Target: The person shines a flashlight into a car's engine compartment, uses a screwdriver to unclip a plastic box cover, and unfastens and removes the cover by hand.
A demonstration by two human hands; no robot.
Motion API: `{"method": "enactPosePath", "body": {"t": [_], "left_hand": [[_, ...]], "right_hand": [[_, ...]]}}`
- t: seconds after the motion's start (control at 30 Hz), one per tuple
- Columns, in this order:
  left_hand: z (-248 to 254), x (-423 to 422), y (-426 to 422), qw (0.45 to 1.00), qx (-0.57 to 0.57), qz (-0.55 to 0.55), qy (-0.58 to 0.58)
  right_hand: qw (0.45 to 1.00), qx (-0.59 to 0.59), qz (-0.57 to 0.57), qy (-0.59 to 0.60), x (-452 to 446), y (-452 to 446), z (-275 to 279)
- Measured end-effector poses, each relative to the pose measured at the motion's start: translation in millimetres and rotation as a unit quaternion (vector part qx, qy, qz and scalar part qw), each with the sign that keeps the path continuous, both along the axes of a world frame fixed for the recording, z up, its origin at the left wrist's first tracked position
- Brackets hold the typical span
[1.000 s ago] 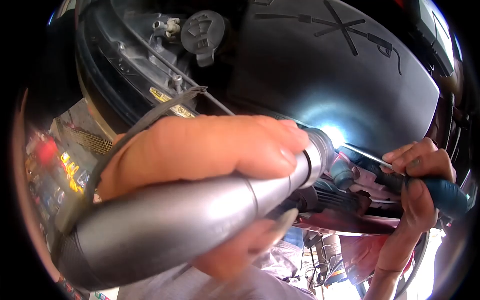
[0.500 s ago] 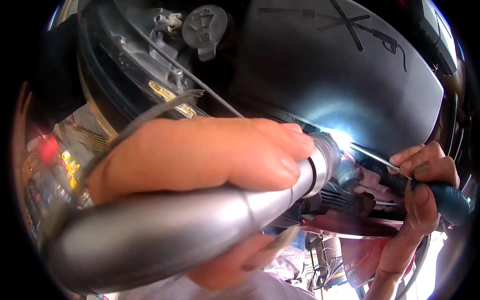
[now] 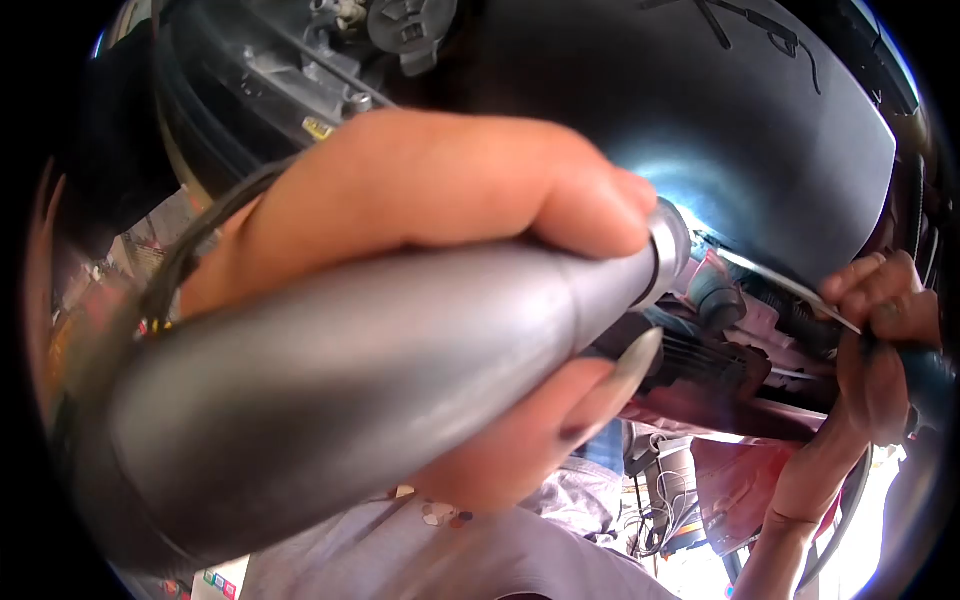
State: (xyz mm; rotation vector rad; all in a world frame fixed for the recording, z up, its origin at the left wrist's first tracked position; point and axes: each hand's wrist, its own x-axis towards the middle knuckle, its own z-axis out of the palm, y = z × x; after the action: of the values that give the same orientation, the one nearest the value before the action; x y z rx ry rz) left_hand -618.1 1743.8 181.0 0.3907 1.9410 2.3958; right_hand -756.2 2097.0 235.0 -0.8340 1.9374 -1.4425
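Observation:
My left hand (image 3: 450, 180) is wrapped around a grey metal flashlight (image 3: 360, 380), fingers over its top and thumb below, very near the camera. Its lit head points right, and a bright glow falls on the dark panel. At the right, my right hand (image 3: 880, 325) grips a screwdriver with a dark teal handle (image 3: 925, 375). Its thin metal shaft (image 3: 775, 278) runs up and left to beside the flashlight head. What the tip touches cannot be made out. Just below the shaft is a dark round-ended part (image 3: 716, 295).
A dark panel (image 3: 700, 120) with raised symbols fills the upper right. A round black cap (image 3: 410, 30) stands at the top among engine-bay parts. Reddish bodywork (image 3: 740, 415) runs below the hands. Cables (image 3: 665, 490) hang at the lower right; blurred small items lie far left.
The flashlight and my left hand have moved up and slightly right, covering more of the engine bay. My right hand has shifted right with the screwdriver. The view has moved a little.

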Motion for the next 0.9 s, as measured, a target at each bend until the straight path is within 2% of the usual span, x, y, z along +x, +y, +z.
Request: {"method": "enactPosePath", "body": {"t": [0.13, 0.6, 0.77, 0.9], "left_hand": [[-4, 5, -3, 1.0, 0.015, -0.001, -0.015], [-3, 26, 4, 0.991, 0.073, 0.094, -0.058], [11, 9, 28, 0.976, 0.134, 0.141, -0.1], [6, 7, 25, 0.981, 0.149, 0.106, -0.07]], "right_hand": [[0.998, 0.017, 0.061, 0.027, -2, -11, -2], [0.995, -0.019, 0.06, 0.079, 11, -10, -5], [0.993, -0.024, 0.044, 0.109, 14, -11, -6], [0.994, -0.016, -0.019, 0.106, 27, -2, -8]]}}
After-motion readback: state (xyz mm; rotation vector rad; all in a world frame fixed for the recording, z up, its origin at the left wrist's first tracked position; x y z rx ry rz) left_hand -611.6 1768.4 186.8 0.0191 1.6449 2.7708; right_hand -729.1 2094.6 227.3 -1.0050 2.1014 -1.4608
